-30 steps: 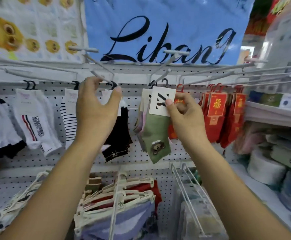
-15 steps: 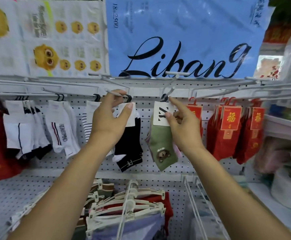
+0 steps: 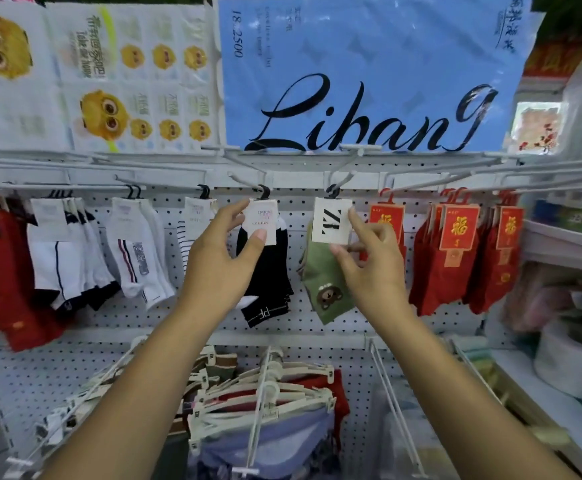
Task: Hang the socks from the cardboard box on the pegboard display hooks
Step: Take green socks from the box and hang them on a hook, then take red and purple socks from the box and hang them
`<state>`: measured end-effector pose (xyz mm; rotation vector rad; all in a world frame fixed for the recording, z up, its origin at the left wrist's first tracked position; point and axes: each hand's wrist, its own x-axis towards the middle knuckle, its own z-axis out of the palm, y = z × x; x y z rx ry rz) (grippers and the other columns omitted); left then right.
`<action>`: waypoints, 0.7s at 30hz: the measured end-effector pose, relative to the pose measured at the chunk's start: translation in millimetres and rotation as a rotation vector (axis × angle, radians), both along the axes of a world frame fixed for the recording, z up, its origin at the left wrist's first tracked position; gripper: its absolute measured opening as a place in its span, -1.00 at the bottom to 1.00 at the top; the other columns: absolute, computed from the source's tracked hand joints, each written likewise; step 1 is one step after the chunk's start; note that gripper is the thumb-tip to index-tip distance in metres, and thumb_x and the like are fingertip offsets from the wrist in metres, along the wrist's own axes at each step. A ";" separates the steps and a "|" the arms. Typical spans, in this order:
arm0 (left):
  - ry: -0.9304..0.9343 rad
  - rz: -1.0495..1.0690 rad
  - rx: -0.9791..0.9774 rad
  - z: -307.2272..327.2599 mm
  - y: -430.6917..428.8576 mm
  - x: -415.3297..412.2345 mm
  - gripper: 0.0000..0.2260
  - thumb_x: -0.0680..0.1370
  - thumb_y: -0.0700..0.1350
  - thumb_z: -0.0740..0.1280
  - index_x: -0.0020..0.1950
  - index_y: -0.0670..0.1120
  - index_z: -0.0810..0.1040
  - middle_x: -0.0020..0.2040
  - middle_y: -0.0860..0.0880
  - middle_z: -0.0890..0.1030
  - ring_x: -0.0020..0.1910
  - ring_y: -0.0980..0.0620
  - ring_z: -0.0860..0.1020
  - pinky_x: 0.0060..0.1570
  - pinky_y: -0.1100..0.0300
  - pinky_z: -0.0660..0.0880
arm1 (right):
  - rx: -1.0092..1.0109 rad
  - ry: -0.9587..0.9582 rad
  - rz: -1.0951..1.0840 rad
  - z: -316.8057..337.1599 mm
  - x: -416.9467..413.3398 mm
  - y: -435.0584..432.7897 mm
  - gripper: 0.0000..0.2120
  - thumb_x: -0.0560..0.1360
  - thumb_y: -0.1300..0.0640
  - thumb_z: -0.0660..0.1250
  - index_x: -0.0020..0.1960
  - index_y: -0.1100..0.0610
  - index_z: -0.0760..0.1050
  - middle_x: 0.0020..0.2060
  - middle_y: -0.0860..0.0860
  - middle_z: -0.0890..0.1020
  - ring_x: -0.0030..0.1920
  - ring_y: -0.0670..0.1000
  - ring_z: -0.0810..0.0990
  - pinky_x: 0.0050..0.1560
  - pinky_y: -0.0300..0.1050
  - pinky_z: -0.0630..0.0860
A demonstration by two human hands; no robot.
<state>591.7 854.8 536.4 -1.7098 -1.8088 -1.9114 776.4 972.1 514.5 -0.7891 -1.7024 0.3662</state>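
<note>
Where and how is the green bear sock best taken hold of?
Probably its white header card, pinched from the right edge: it hangs flat, facing outward, under the black hanger hook; the green sock below is limp.

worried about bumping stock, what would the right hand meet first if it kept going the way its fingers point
The right hand points up-left at the white card of the green bear socks; its fingertips seem to touch it.
</note>
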 end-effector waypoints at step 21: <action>0.065 0.166 -0.404 -158.5 -336.1 -129.1 -0.55 0.56 0.17 0.34 0.45 0.18 0.44 0.40 0.23 0.46 0.39 0.25 0.37 0.30 0.18 0.35 | -0.330 -0.257 0.367 -144.7 -137.2 -328.5 -0.48 0.53 -0.23 0.32 0.44 -0.11 0.41 0.44 -0.21 0.38 0.46 -0.14 0.32 0.47 -0.05 0.32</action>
